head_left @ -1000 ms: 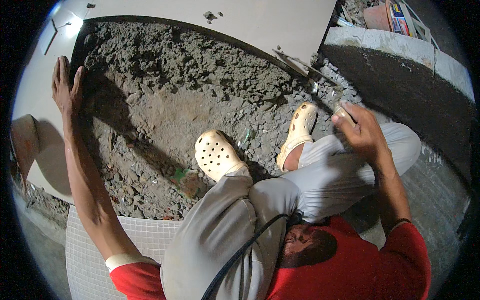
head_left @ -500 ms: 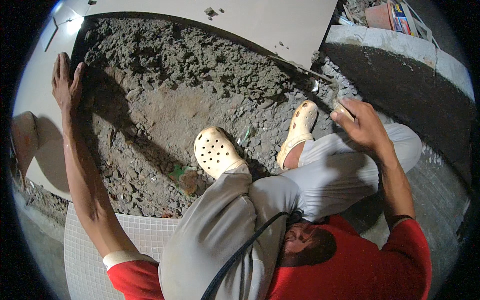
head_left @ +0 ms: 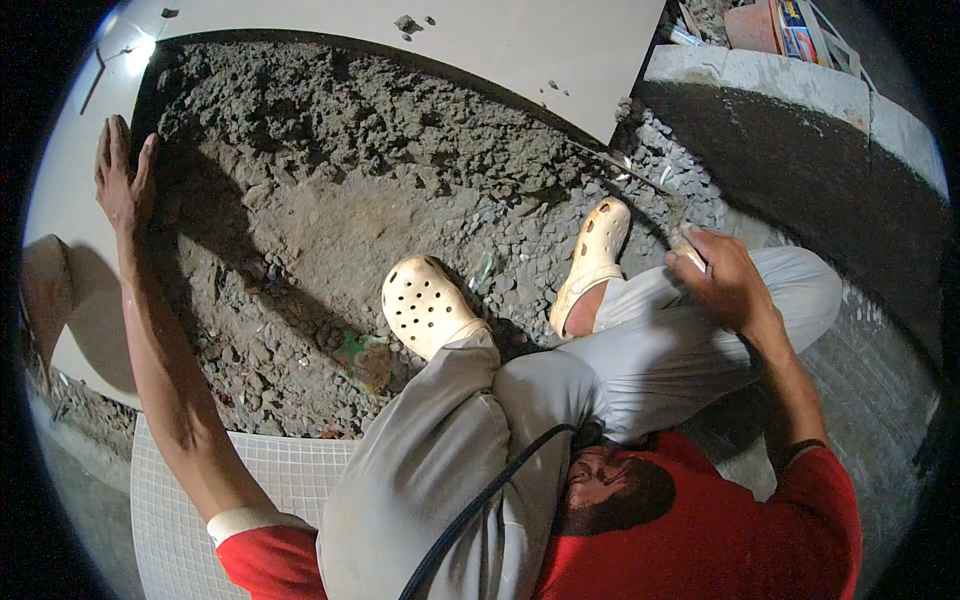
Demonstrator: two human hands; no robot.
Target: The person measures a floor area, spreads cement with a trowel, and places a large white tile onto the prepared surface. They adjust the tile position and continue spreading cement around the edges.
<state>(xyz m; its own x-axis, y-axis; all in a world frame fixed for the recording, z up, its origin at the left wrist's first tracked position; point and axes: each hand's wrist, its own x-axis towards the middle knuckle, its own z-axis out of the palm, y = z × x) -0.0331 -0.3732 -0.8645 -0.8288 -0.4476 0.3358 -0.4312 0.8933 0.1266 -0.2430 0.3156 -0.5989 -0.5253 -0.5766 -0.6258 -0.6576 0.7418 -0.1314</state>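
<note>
My left hand (head_left: pixel 125 185) lies flat, fingers stretched out, on the pale floor tile (head_left: pixel 82 205) at the left, beside the edge of the dug-out bed. My right hand (head_left: pixel 728 282) is closed round the handle of a trowel (head_left: pixel 690 256), low over the rubble near my right knee. The trowel's blade shows only as a thin edge pointing far-left toward the corner of the large far tile (head_left: pixel 520 45). Rough, damp grey mortar (head_left: pixel 370 120) is heaped along that tile's near edge. Nearer to me it gives way to bare sandy ground (head_left: pixel 335 215).
My clogs (head_left: pixel 425 305) stand on loose gravel. A small-grid tiled surface (head_left: pixel 240 460) lies at the near left. A pale kerb (head_left: pixel 770 85) curves along the far right, with an orange pot (head_left: pixel 752 27) behind it. Mortar crumbs (head_left: pixel 405 24) dot the far tile.
My right hand has drawn the trowel a little toward me, away from the far tile's corner. My left hand stays flat on the left tile.
</note>
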